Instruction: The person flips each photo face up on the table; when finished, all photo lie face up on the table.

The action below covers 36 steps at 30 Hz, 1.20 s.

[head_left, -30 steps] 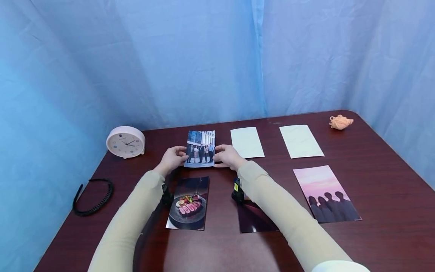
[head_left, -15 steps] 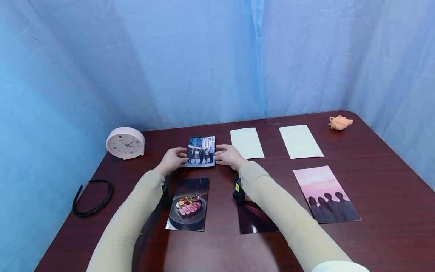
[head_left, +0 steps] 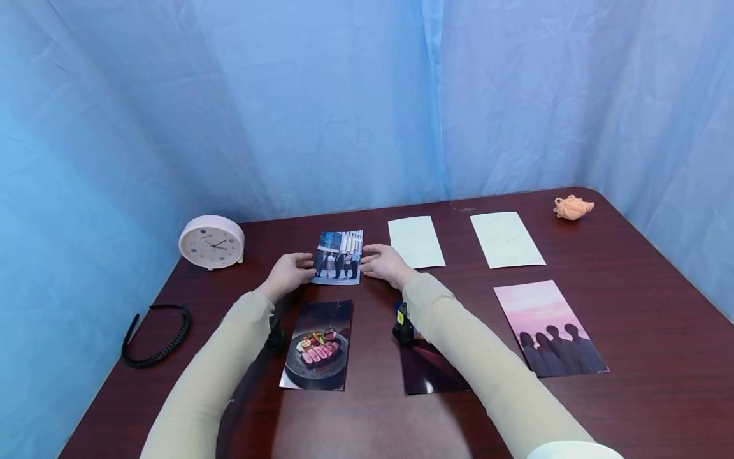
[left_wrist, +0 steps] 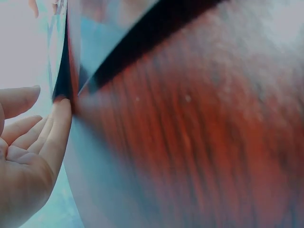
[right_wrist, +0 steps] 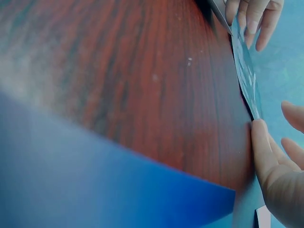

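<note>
A group photo print (head_left: 338,257) of people in front of a building lies on the dark red table (head_left: 373,421), between my two hands. At its left edge is my left hand (head_left: 290,274), fingers extended and the thumb lifted apart in the left wrist view. My right hand (head_left: 385,262) is at the right edge, likewise with thumb and fingers spread; one fingertip (right_wrist: 258,124) sits right by the print's border. Just below lies a photo of sliced steak on a plate (head_left: 316,347). Another dark photo (head_left: 427,373) is partly hidden under my right forearm.
Two white sheets (head_left: 417,242) (head_left: 507,240) lie at the back right, with a sunset silhouette photo (head_left: 550,328) in front of them. A peach yarn bundle (head_left: 572,208) rests at the far right corner. On the left are a white clock (head_left: 211,242) and a black headband (head_left: 157,336).
The group photo, tilted up between my fingers a second ago, has come down flat onto the table. Both hands have loosened from its edges, the left shifting slightly outward.
</note>
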Each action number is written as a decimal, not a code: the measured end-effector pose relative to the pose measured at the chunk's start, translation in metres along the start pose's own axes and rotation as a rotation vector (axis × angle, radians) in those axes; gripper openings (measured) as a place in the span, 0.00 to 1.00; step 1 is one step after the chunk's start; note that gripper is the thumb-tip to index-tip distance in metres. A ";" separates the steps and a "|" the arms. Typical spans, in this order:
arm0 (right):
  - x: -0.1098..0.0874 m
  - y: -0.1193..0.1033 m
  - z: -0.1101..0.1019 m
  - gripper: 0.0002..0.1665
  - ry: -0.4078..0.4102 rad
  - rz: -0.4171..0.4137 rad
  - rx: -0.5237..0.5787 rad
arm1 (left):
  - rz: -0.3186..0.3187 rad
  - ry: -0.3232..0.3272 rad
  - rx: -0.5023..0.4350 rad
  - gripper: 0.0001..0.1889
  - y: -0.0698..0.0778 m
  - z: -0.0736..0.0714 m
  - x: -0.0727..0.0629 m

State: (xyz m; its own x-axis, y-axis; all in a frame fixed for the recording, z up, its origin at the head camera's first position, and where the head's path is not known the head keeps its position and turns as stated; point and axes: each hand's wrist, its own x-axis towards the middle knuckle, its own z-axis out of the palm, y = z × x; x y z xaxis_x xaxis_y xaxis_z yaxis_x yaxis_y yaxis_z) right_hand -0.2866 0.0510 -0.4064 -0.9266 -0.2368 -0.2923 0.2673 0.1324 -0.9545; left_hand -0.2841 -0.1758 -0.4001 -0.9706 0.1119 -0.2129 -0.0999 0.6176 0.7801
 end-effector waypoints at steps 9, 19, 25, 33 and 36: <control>-0.002 -0.005 -0.005 0.31 -0.005 -0.011 -0.067 | 0.062 0.030 0.112 0.23 -0.003 -0.006 -0.007; -0.011 -0.012 -0.024 0.28 -0.009 -0.023 -0.179 | 0.085 0.094 0.105 0.23 0.008 -0.008 -0.013; -0.019 -0.014 -0.036 0.28 -0.029 -0.058 -0.201 | 0.127 0.112 0.092 0.23 0.020 -0.002 -0.017; -0.029 -0.013 -0.049 0.28 -0.052 -0.080 -0.230 | 0.214 0.090 0.077 0.23 0.039 0.013 -0.023; -0.031 -0.011 -0.057 0.28 -0.035 -0.083 -0.256 | 0.238 0.083 0.063 0.22 0.045 0.020 -0.024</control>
State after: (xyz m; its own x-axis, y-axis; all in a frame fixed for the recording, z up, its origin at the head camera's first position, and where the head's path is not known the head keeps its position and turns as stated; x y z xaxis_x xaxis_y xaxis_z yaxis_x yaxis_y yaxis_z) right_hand -0.2758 0.1120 -0.3830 -0.9317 -0.2891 -0.2200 0.1112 0.3497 -0.9303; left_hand -0.2609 -0.1353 -0.3717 -0.9801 0.1970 0.0229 0.1443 0.6289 0.7640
